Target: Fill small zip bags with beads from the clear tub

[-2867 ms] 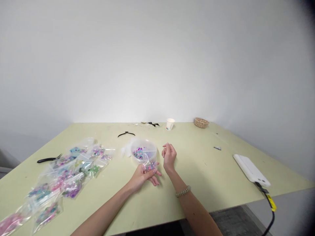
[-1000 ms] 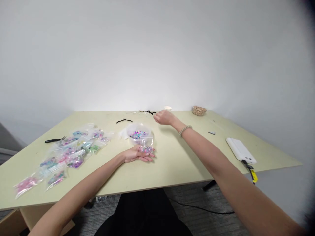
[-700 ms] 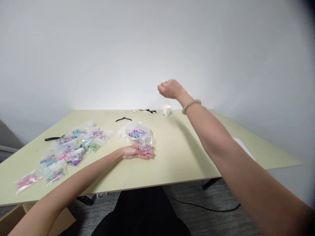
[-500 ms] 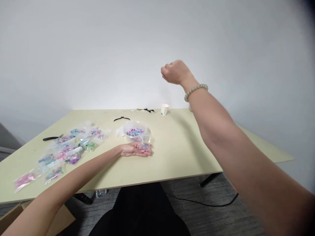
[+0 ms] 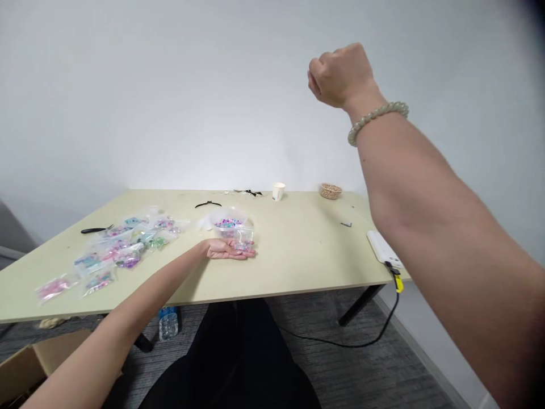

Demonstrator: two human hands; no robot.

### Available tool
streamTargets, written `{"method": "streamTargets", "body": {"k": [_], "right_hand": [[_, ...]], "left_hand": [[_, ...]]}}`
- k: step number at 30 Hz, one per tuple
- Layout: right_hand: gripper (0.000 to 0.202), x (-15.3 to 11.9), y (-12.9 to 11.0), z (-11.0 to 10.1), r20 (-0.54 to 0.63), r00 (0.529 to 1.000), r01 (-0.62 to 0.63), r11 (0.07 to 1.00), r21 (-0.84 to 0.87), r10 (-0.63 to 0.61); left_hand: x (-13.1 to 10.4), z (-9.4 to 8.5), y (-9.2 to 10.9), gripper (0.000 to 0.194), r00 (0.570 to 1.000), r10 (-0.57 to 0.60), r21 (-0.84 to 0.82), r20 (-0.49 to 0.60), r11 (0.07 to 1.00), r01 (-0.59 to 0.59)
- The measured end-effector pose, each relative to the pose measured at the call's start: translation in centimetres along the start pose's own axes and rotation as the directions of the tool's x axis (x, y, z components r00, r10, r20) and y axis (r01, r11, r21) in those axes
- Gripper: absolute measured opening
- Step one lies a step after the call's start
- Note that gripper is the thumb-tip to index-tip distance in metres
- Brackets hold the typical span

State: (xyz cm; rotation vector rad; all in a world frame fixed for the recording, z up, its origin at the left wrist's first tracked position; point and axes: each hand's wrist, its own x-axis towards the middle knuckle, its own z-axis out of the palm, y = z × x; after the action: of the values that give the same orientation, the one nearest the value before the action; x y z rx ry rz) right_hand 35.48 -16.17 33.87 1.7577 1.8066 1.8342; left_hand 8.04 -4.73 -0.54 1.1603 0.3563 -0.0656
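My left hand (image 5: 223, 249) lies palm up over the front of the table, and a small clear zip bag of beads (image 5: 244, 241) rests upright on its fingers, with the thumb against it. Right behind the bag is a translucent bowl (image 5: 244, 217) with purple, pink and turquoise beads (image 5: 227, 223). High in front of the wall, my right hand (image 5: 340, 75) is closed in a fist, back of the hand towards me, and nothing shows in it. A beaded bracelet (image 5: 377, 117) circles that wrist.
Several bags of coloured beads (image 5: 119, 247) cover the table's left side, beside black-handled pliers (image 5: 97, 229). Black-handled cutters (image 5: 208, 203), a paper cup (image 5: 278, 191) and a wicker basket (image 5: 330, 191) stand further back. At right lies a white power strip (image 5: 382, 248) with a black cable (image 5: 385, 326).
My right fist has risen up and to the right. The view has shifted, so the basket and power strip now show. My left hand still holds the bead bag.
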Motion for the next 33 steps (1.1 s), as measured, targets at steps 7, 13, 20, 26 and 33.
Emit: {"method": "streamTargets", "body": {"k": [7,13,20,26,33], "right_hand": [[0.019,-0.8,2.3,-3.5,0.053,0.992,-0.116,0.991,0.071,0.112],[0.019,-2.4,3.5,-3.6,0.084,0.978,-0.199,0.975,0.096,0.191],[0.015,-2.6,1.3,-1.6,0.112,0.973,-0.214,0.971,0.108,0.202],[0.029,-1.0,-1.4,0.8,0.118,0.967,-0.244,0.957,0.154,0.228],[0.047,1.9,-6.0,1.9,0.072,0.984,-0.176,0.960,0.219,0.164]], "left_hand": [[0.2,0.0,-0.3,0.029,0.998,0.040,0.122,-0.045,0.992,-0.034],[0.5,-0.1,-0.4,0.026,0.996,0.065,0.185,-0.054,0.981,-0.054],[0.2,1.1,-0.8,0.033,0.944,0.312,0.458,-0.107,0.858,-0.231],[0.1,1.3,-0.8,0.037,0.956,0.271,0.400,-0.112,0.893,-0.206],[0.1,0.9,-1.2,0.042,0.982,0.169,0.220,-0.087,0.965,-0.146]]}}
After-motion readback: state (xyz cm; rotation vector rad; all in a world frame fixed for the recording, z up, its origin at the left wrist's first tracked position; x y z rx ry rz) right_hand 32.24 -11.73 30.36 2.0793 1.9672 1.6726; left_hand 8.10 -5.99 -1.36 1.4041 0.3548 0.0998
